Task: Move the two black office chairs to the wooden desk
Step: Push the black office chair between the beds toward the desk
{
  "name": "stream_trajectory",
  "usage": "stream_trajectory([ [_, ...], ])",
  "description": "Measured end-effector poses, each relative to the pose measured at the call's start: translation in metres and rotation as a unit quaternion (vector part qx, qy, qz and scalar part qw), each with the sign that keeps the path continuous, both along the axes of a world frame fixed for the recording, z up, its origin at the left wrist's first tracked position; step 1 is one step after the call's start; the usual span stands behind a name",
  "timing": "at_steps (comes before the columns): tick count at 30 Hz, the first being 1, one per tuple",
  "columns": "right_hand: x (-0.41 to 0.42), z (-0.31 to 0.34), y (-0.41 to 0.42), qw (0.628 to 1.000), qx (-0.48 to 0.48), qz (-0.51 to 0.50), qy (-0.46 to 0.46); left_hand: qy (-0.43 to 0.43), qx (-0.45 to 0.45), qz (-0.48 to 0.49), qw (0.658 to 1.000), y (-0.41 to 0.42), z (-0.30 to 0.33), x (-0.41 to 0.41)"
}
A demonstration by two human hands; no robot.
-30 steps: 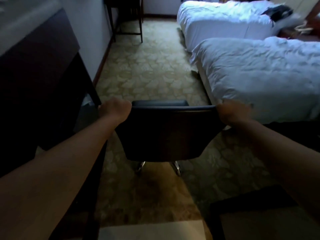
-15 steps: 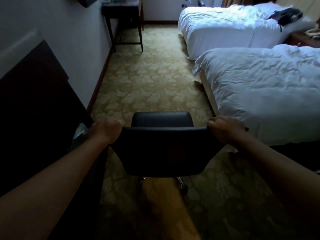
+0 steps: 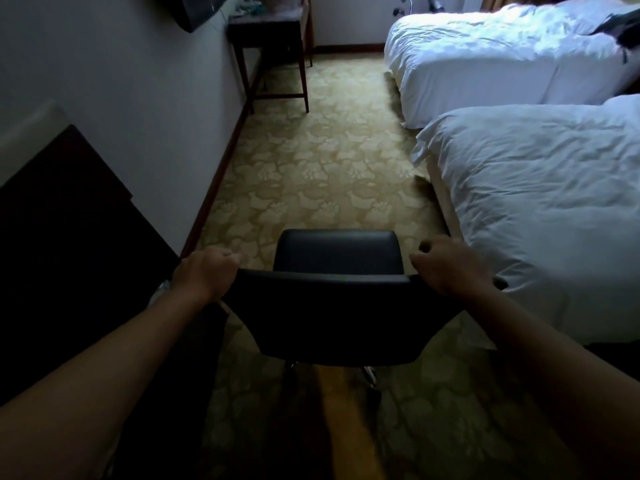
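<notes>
Since the earlier frames, more of the wall and the far end of the room had come into sight, and the chair (image 3: 339,299) had rolled further along the carpet (image 3: 322,161) beside the nearer bed (image 3: 540,202), with both hands staying on its backrest. Both forearms reached forward and slightly inward from the lower corners of the view, wrists nearly level with the backrest's top edge. The left hand (image 3: 204,275) was curled over the top left corner of the backrest, knuckles up, gripping it. The right hand (image 3: 446,265) was curled over the top right corner in the same way, its fingers bent over the edge and gripping it too. Between the two hands ran the backrest's top edge, and just beyond that edge the black seat showed, facing away from the person. Below the grip, a bit of the chair's shiny base showed under the backrest. To the left of the left hand stood a dark piece of furniture (image 3: 69,254) against the wall, close beside the forearm. Far ahead of the hands, against the same wall, stood the desk (image 3: 273,32), well apart from the chair. To the right of the right hand lay the nearer bed's white cover, just beside the chair, with a second bed (image 3: 502,57) beyond it.
</notes>
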State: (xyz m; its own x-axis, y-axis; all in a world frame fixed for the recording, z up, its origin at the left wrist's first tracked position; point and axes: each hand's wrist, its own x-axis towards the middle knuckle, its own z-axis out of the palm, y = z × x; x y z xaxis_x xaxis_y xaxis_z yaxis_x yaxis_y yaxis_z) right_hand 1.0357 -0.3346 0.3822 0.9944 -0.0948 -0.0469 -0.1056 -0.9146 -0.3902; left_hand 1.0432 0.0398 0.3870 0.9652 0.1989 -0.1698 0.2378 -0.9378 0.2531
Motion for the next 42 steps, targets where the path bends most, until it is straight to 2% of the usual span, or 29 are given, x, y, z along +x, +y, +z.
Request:
stream_trajectory([
  [2, 0.002, 0.001, 0.000, 0.994, 0.009, -0.039, -0.106, -0.002, 0.001, -0.005, 1.000, -0.004, 0.001, 0.011],
  [6, 0.038, 0.004, -0.005, 0.998, 0.018, -0.032, -0.045, -0.022, -0.019, 0.006, 1.000, -0.012, 0.001, 0.046],
  [15, 0.147, -0.003, -0.008, 0.995, -0.024, -0.084, -0.051, -0.015, -0.034, -0.027, 0.999, -0.014, 0.004, 0.161],
  [21, 0.212, -0.002, -0.018, 0.992, -0.024, -0.112, -0.045, -0.018, 0.008, -0.074, 0.997, -0.039, 0.002, 0.234],
  [24, 0.245, 0.002, -0.023, 0.989, -0.032, -0.134, -0.048, 0.001, 0.009, -0.071, 0.997, -0.048, -0.001, 0.267],
  [29, 0.297, 0.009, -0.022, 0.988, -0.044, -0.139, -0.053, 0.024, -0.058, -0.052, 0.997, -0.048, 0.005, 0.324],
  [35, 0.360, 0.014, -0.024, 0.985, -0.019, -0.166, -0.048, 0.086, -0.052, -0.064, 0.993, -0.056, 0.012, 0.404],
  [40, 0.426, 0.009, -0.040, 0.983, -0.015, -0.157, -0.089, 0.038, -0.069, -0.018, 0.997, -0.070, 0.011, 0.466],
  [42, 0.455, 0.008, -0.047, 0.982, -0.016, -0.151, -0.111, 0.048, -0.070, -0.016, 0.996, -0.080, 0.013, 0.490],
])
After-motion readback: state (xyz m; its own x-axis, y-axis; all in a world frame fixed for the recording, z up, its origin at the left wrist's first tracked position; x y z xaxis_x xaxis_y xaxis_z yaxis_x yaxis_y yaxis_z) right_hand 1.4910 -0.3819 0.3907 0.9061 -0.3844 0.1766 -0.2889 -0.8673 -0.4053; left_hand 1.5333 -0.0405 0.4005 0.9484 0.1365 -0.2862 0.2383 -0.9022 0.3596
